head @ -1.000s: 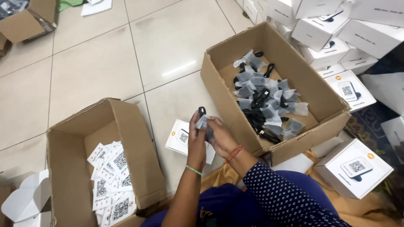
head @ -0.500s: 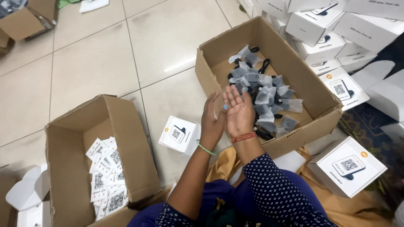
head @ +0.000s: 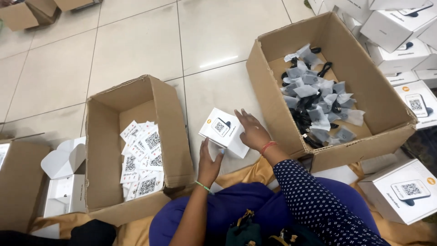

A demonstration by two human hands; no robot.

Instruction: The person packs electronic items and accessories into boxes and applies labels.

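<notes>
A small white product box (head: 221, 129) with a printed device picture lies on the tiled floor in front of me. My left hand (head: 208, 164) grips its near left corner with the fingers spread. My right hand (head: 251, 130) rests flat against its right side. Both hands hold the box between them. To the right stands an open cardboard carton (head: 273, 95) holding several black cables in small clear bags (head: 318, 102). To the left is another open carton (head: 170, 118) with several printed code cards (head: 141, 157) inside.
White product boxes are stacked at the upper right (head: 393, 27) and lower right (head: 403, 191). Flattened white box blanks (head: 63, 175) sit at the far left beside a brown carton (head: 18, 182). More cartons (head: 27, 11) stand at the top left. An orange cloth (head: 132, 230) covers the floor near me.
My hands have left the carton of bagged cables and come down and left onto the small white box. The camera view has shifted right.
</notes>
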